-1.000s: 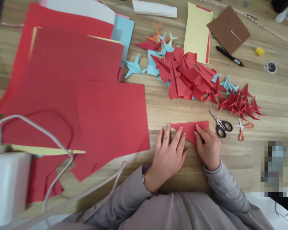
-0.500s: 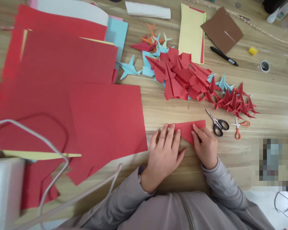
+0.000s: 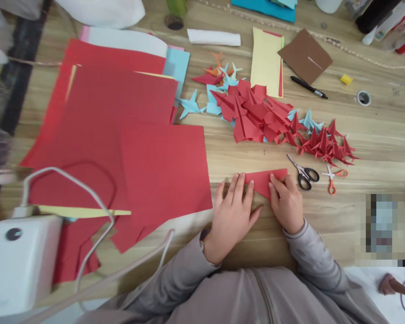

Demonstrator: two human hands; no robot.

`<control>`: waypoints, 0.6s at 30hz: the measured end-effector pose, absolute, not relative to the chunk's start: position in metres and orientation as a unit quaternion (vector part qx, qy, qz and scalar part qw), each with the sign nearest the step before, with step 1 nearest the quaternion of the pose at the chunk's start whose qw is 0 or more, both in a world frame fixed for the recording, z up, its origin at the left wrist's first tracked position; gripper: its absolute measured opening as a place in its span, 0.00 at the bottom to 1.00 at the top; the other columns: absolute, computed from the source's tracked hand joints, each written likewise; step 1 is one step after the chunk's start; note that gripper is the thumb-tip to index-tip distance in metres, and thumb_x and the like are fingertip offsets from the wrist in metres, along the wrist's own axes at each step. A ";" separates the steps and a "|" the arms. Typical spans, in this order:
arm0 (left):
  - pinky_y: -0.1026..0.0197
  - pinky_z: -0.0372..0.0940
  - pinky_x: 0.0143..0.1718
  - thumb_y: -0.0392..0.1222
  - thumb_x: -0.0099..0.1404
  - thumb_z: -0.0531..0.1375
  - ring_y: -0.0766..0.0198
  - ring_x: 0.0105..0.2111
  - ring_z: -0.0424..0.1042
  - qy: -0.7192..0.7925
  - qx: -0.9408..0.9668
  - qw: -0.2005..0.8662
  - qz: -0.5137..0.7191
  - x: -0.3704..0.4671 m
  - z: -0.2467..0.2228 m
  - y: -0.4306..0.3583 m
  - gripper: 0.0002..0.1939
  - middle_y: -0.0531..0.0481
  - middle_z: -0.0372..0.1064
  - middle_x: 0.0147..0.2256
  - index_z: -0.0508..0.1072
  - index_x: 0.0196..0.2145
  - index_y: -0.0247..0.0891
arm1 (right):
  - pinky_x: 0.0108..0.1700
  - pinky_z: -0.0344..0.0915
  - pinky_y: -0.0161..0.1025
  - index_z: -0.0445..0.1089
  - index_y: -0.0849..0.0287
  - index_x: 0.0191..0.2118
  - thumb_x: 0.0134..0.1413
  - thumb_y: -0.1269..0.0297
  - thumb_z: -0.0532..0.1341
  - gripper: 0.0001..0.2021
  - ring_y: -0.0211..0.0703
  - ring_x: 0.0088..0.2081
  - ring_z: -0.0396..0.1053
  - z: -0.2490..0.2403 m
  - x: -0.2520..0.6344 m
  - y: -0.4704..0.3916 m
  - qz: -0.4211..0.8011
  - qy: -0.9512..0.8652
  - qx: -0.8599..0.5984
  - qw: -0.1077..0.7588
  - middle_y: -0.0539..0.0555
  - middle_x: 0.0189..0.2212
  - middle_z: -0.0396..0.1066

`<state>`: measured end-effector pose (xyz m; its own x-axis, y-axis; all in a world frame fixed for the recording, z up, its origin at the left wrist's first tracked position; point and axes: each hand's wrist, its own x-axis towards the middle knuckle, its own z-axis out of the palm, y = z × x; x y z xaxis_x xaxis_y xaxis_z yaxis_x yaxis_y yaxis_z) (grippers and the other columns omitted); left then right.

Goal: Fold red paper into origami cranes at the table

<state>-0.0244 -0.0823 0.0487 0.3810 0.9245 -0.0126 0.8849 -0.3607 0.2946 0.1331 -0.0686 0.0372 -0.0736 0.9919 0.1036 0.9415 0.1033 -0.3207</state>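
Note:
A small folded piece of red paper [image 3: 261, 183] lies on the wooden table in front of me. My left hand [image 3: 231, 216] rests palm down with its fingers spread, its fingertips pressing the paper's left end. At the paper's right end, my right hand [image 3: 286, 202] pinches the edge between thumb and index finger. Black-handled scissors [image 3: 304, 174] and small orange-handled scissors [image 3: 332, 179] lie just right of my right hand. Beyond the hands is a pile of folded red paper pieces [image 3: 253, 112], with pointed red shapes [image 3: 324, 141] at its right.
Large red sheets [image 3: 165, 171] cover the left side. A white power bank [image 3: 22, 265] with a cable [image 3: 84, 189] stands at the near left. Farther back are yellow paper [image 3: 266, 63], brown paper [image 3: 305, 56], a black pen [image 3: 308, 87] and a tape roll [image 3: 363, 98].
The view has shifted, showing more of the table's far and left sides. Both hands keep nearly the same place on the red paper. A foot now shows at the lower right.

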 end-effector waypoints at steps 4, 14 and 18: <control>0.43 0.46 0.58 0.51 0.64 0.49 0.45 0.59 0.54 0.545 0.828 0.114 0.071 -0.024 0.051 -0.080 0.28 0.30 0.55 0.58 0.63 0.55 0.30 | 0.38 0.66 0.39 0.70 0.67 0.47 0.61 0.65 0.49 0.17 0.43 0.36 0.65 0.039 0.131 -0.067 0.071 -0.739 -0.652 0.151 0.62 0.36 0.63; 0.43 0.44 0.59 0.53 0.64 0.48 0.45 0.58 0.55 0.530 0.840 0.059 0.104 -0.027 0.037 -0.080 0.33 0.27 0.56 0.57 0.59 0.57 0.20 | 0.40 0.65 0.38 0.72 0.65 0.42 0.60 0.67 0.48 0.16 0.42 0.36 0.66 0.034 0.133 -0.058 0.105 -0.730 -0.658 0.152 0.61 0.36 0.63; 0.40 0.43 0.58 0.53 0.64 0.48 0.44 0.58 0.54 0.508 0.855 0.043 0.100 -0.032 0.035 -0.080 0.32 0.27 0.55 0.57 0.59 0.57 0.24 | 0.40 0.63 0.37 0.72 0.62 0.40 0.60 0.66 0.48 0.16 0.41 0.35 0.66 0.035 0.131 -0.056 0.125 -0.719 -0.671 0.132 0.60 0.38 0.63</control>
